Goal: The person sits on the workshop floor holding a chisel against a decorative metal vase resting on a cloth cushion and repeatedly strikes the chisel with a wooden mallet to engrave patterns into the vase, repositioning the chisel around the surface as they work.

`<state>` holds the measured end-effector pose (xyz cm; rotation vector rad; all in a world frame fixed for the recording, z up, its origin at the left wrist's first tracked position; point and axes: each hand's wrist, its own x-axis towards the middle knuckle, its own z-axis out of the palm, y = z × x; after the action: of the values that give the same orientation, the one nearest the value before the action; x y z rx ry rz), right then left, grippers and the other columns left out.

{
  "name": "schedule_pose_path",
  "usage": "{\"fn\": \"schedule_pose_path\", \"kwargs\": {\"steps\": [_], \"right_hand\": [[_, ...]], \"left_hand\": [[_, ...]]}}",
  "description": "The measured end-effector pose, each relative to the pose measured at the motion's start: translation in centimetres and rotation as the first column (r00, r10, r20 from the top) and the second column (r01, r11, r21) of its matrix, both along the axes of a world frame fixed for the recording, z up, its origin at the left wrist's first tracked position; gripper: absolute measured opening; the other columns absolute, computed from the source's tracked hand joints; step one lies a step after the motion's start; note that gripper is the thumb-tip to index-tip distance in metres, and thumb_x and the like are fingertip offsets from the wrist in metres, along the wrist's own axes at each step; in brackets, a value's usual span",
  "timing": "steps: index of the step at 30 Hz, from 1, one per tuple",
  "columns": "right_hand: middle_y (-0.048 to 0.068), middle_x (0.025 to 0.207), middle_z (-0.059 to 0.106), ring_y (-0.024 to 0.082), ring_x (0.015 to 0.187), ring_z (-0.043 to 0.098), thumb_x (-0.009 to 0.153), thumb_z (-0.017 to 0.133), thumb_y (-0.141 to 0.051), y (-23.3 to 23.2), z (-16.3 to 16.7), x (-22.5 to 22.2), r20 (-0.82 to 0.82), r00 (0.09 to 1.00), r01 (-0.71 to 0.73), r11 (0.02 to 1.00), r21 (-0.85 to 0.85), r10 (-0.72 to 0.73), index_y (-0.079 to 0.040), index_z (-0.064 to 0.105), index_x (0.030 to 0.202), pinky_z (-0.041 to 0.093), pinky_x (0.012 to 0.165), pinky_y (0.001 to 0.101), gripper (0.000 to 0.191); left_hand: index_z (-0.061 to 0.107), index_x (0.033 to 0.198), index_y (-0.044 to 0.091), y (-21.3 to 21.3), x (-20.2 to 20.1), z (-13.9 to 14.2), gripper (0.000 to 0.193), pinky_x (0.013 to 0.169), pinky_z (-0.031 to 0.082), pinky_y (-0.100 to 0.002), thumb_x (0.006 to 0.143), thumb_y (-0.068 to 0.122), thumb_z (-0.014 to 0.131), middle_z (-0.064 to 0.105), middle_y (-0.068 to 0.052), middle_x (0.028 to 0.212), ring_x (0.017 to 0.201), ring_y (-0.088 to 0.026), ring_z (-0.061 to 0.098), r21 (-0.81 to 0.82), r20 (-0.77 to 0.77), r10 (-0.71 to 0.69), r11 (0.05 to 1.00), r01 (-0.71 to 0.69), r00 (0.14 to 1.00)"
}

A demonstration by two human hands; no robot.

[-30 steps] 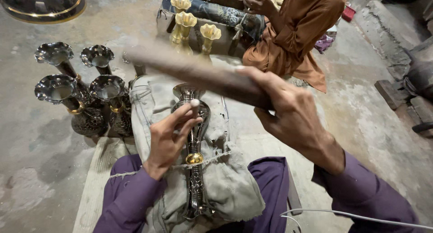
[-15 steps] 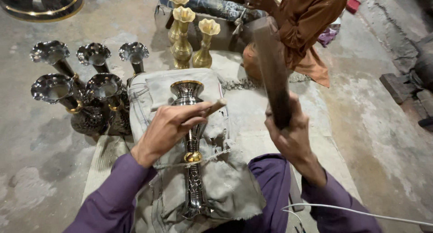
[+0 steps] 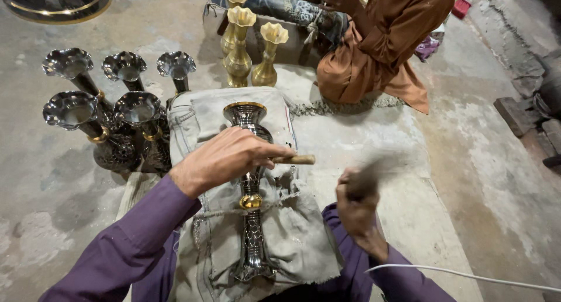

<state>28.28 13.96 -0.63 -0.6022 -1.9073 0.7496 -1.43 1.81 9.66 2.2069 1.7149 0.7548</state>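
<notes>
- The left hand [image 3: 225,157] is pinching a small wooden-handled punch [image 3: 294,159] against the silver vase [image 3: 251,185], which is lying on grey cloth [image 3: 292,232] across the lap, just under the fingers [image 3: 257,153].
- The right hand [image 3: 353,205] is closed around a motion-blurred mallet [image 3: 374,170]; a square, measured strike looks best.
- Finished silver vases [image 3: 99,115] are standing beyond the left knuckles.

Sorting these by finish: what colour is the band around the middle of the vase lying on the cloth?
Gold, on a dark silvery vase; the band shows in the head view.
</notes>
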Motion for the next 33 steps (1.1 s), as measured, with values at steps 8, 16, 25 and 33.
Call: {"fn": "schedule_pose_path", "kwargs": {"steps": [8, 16, 25, 33], "right_hand": [[0.009, 0.085, 0.07, 0.02, 0.074, 0.071, 0.083, 0.071, -0.006, 2.5, 4.5, 0.4, 0.362, 0.931, 0.061, 0.998, -0.021, -0.049, -0.003, 0.054, 0.132, 0.056, 0.069, 0.0339, 0.052], [0.012, 0.112, 0.069, 0.024, 0.081, 0.07, 0.078, 0.082, -0.013, 2.7, 10.8, -0.4, 0.729, 0.666, -0.14, 0.933, 0.333, -0.16, -0.024, 0.055, 0.147, 0.058, 0.065, 0.0377, 0.075], [0.014, 0.12, 0.067, 0.026, 0.09, 0.071, 0.082, 0.078, -0.009, 4.1, 13.2, -0.8, 0.54, 0.815, -0.144, 0.829, 0.541, -0.211, -0.021, 0.054, 0.15, 0.062, 0.077, 0.0371, 0.072], [0.013, 0.105, 0.077, 0.027, 0.076, 0.071, 0.089, 0.083, -0.009, 3.3, 16.6, -2.5, 0.574, 0.745, -0.138, 0.763, 0.631, -0.34, -0.014, 0.062, 0.143, 0.056, 0.068, 0.0409, 0.058]], "left_hand": [[0.063, 0.135, 0.014, -2.9, 0.0, -2.3, 0.041, 0.083, 0.065, -0.029, 0.095, 0.011, 0.069, 0.079, -0.008, 0.113, 0.097, -0.016, 0.079, 0.229, 0.53, 0.078, 0.945, -0.232, 0.844], [0.06, 0.138, 0.009, -2.6, -0.8, -4.0, 0.046, 0.084, 0.067, -0.03, 0.094, 0.007, 0.072, 0.079, -0.012, 0.113, 0.101, -0.018, 0.079, 0.273, 0.582, 0.052, 0.928, -0.255, 0.811], [0.062, 0.138, 0.01, -2.3, -0.7, -3.5, 0.046, 0.08, 0.065, -0.029, 0.093, 0.009, 0.072, 0.079, -0.011, 0.109, 0.096, -0.018, 0.08, 0.289, 0.504, 0.085, 0.921, -0.261, 0.86], [0.064, 0.136, 0.01, -2.5, -0.1, -3.5, 0.043, 0.077, 0.064, -0.03, 0.094, 0.011, 0.072, 0.08, -0.011, 0.106, 0.095, -0.017, 0.08, 0.322, 0.514, 0.099, 0.899, -0.299, 0.852]]}}
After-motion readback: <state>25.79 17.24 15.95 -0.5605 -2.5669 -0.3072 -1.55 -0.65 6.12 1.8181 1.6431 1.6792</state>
